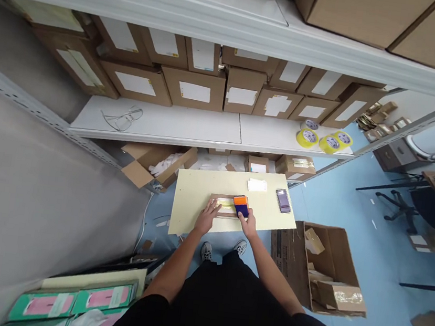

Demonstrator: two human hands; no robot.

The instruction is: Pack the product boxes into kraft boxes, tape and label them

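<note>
A small flat cardboard box (217, 211) lies on a cream tabletop (195, 181), with a strip of yellowish tape running along its top over a white label. My left hand (206, 216) rests on the left end of the box, fingers laid out over its top. In my right hand (248, 224) is an orange and dark blue tape dispenser (240, 206), pressed against the right end of the box. The fingers under the dispenser are partly hidden. Behind the box lie white paper slips (257, 185), and farther right a dark, blurred-out phone-like object (283, 200).
A shelf (190, 122) ahead holds labelled cartons (195, 90), glasses (123, 118) and yellow tape rolls (306, 138). An open carton (157, 163) stands behind the table on the left. On the floor at right, a large open carton (335, 241) holds smaller boxes.
</note>
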